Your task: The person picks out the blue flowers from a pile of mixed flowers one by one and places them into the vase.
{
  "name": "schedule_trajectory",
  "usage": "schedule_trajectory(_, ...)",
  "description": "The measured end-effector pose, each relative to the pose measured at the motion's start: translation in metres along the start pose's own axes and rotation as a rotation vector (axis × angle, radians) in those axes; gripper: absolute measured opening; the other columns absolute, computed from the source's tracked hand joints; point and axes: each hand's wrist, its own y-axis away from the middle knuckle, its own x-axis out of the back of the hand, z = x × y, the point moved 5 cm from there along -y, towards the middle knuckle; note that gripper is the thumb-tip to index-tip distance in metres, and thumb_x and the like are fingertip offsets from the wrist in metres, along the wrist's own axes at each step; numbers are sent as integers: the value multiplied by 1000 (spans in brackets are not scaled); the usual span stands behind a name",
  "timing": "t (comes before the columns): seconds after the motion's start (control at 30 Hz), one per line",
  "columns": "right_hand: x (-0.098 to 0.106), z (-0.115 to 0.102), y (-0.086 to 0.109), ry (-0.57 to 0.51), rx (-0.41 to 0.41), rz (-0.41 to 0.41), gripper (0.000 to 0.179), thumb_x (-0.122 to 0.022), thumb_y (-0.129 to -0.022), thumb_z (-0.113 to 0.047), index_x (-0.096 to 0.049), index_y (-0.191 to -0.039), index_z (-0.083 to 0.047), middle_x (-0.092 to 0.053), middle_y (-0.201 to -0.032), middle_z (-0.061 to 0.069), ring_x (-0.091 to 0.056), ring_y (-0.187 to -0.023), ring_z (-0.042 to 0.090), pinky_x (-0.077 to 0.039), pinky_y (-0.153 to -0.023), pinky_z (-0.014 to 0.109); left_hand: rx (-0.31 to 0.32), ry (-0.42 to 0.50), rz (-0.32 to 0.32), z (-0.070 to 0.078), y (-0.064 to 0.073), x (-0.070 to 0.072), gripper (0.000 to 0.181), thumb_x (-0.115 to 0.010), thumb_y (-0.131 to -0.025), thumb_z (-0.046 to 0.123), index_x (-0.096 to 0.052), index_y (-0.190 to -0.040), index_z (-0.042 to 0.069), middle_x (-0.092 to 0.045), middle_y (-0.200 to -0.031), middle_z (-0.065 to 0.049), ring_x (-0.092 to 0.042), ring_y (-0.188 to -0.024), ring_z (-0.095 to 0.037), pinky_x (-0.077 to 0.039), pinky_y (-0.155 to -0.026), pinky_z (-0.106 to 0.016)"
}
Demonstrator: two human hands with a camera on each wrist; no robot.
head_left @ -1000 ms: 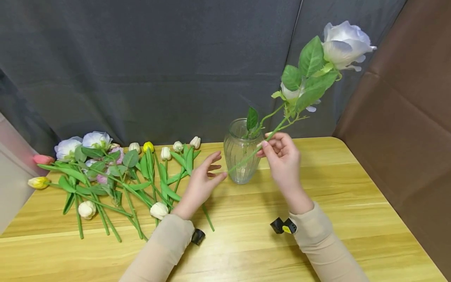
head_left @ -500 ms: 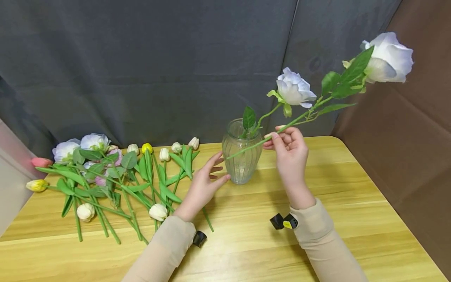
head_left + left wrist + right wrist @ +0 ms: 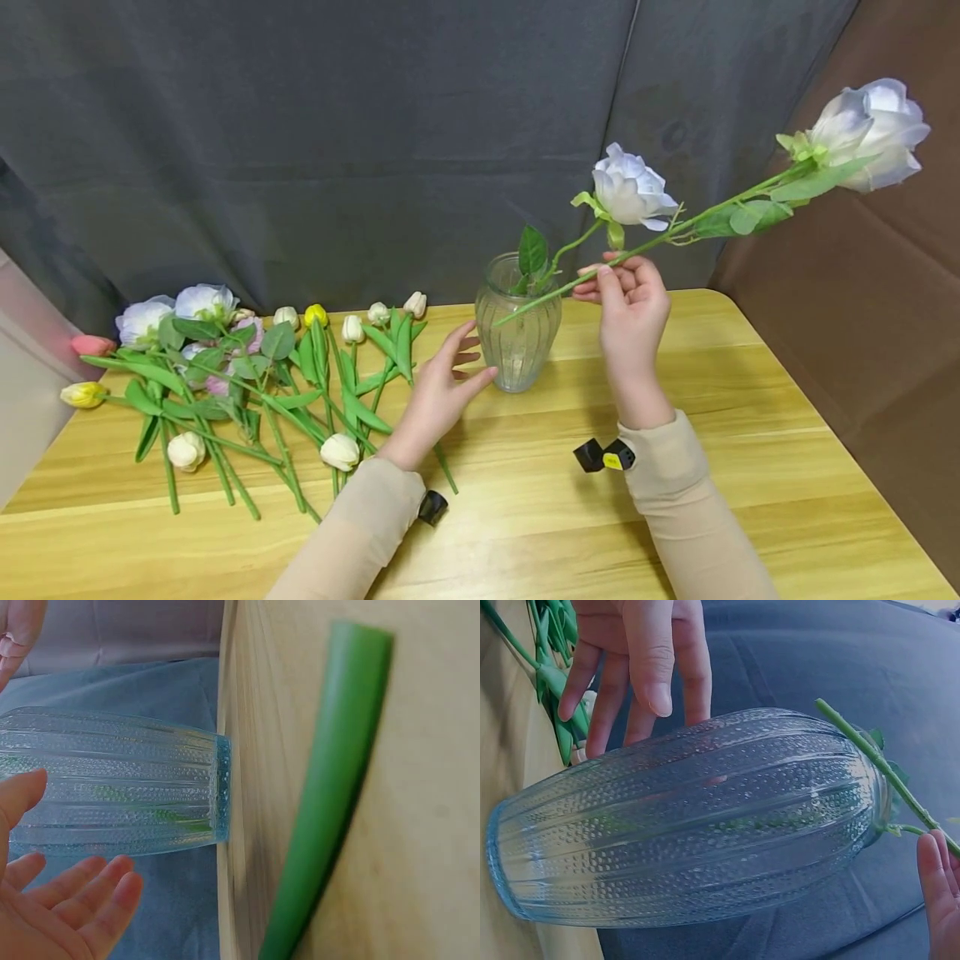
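A ribbed clear glass vase (image 3: pixel 517 350) stands upright near the table's back edge. One pale white-lilac rose (image 3: pixel 632 187) leans out of it to the right, its stem inside the glass. My right hand (image 3: pixel 633 321) pinches the stem of a second long pale rose (image 3: pixel 873 137) between thumb and fingers. That stem slants from its bloom at upper right down to a cut end (image 3: pixel 825 706), which overlaps the vase's shoulder in the head view. Close to the vase's left side, my left hand (image 3: pixel 442 387) has its fingers spread and holds nothing.
Left on the wooden table (image 3: pixel 510 533) lies a loose pile of flowers: white tulips (image 3: pixel 340 451), yellow tulips (image 3: pixel 316 314), a pink tulip (image 3: pixel 93 342) and more pale roses (image 3: pixel 206 302). A green stem (image 3: pixel 322 795) lies near the left wrist. A dark curtain (image 3: pixel 337 150) hangs behind.
The held rose has tipped over to the right, its bloom swinging right and lower while its cut end rose. My right hand moved slightly right and up; my left hand shifted slightly right.
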Motion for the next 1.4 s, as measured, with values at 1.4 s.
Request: schedule_trajectory(1.4,4,2,-14,-24,-7,78,9,-53,-94,6,-57,-93,-2,-65,-79,16,-64,-61,20,-56,-60,32,47,54,9,1,-19,-14,86,-70,-88,34,-16,-154,19,-47,-137,-17,-46,-124,-28,-44,-93,-49)
